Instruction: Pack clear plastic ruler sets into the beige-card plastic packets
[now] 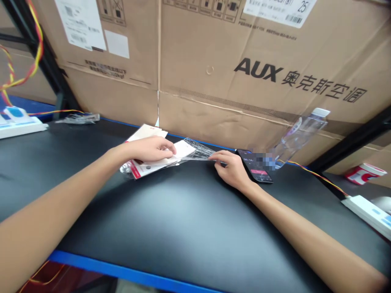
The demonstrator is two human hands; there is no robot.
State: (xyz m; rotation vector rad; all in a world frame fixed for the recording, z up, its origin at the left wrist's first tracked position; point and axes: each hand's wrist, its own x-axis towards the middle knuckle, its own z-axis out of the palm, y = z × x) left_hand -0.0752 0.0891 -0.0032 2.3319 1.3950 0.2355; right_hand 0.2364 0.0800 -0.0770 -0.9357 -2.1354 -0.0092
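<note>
My left hand [151, 149] rests with curled fingers on a stack of white and red cards [159, 162] lying on the black table [183, 219], pressing a white card [183, 149] at the top. My right hand [232, 167] pinches the end of a clear plastic sleeve [198, 152] that stretches from the cards toward it. Both hands sit near the far edge of the table, in front of a big cardboard box [232, 61].
A phone with a lit screen [256, 169] lies just right of my right hand. A clear plastic bottle [301, 132] leans against the box. White power strips [369, 211] [18, 124] lie at both sides, with a red-and-white tub [363, 173] at far right.
</note>
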